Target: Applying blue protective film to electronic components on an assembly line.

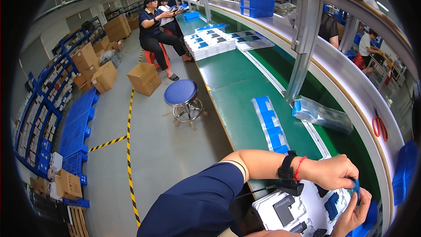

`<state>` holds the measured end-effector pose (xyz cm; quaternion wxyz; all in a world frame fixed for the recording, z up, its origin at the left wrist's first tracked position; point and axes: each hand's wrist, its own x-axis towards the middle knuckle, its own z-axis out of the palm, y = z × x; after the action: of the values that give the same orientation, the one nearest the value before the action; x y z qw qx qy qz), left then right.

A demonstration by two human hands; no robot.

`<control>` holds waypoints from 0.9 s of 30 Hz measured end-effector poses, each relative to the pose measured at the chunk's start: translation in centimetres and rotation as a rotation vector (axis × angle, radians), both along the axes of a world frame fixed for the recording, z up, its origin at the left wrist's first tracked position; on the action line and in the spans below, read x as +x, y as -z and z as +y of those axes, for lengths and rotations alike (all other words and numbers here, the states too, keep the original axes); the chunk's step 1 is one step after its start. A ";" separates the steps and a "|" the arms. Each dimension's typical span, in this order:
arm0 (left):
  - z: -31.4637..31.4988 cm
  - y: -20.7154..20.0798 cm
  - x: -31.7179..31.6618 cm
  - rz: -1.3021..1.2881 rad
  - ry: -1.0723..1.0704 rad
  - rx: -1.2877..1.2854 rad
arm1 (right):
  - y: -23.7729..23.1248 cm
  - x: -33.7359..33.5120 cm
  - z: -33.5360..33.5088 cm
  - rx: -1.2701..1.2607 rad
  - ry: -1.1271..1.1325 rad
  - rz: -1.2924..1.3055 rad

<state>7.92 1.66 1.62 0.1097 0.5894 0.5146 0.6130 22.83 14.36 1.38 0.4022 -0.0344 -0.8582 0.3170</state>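
My left hand (335, 172), with a black band and a red cord at the wrist, reaches across to the right. Its fingers pinch a small, flat, dark blue-green piece (356, 189). From below, my right hand (354, 214) grips the same piece with thumb and fingertips; its exact kind is unclear. Beneath the hands, a white moulded tray (269, 213) carries a dark rectangular part (284, 210) and a blue-green part (332, 205) in its recesses. Other dark parts show at the tray's near edge. My left forearm hides some of the tray's far side.
A strip of blue-and-clear packets (269, 123) and a clear plastic bundle (322, 114) lie on the green bench (232, 101). Red-handled pliers (379, 125) hang at the right shelf. A blue stool (180, 92) stands left; co-workers (153, 26) sit beyond stacked trays (209, 46).
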 end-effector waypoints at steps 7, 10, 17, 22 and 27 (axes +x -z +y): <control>-0.5 0.0 0.0 0.128 -0.151 0.059 | 1.9 0.2 2.7 0.193 -0.068 0.058; -0.8 0.1 -0.1 0.184 -0.240 0.036 | 0.2 0.0 0.8 0.220 -0.049 0.141; 0.1 -0.5 -5.4 0.130 -0.539 -0.174 | 0.8 0.0 1.9 -0.205 0.008 0.540; -1.0 0.0 -6.7 0.182 -0.629 -0.043 | 1.1 -0.9 0.6 -0.347 -0.084 0.282; -0.1 -0.2 -3.6 0.322 -0.218 -0.078 | 1.2 -1.4 -0.4 -0.162 -0.042 0.112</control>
<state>4.33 1.60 1.80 -0.0182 0.6161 0.6095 0.4986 21.43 13.96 0.19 0.4389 -0.0311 -0.8065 0.3950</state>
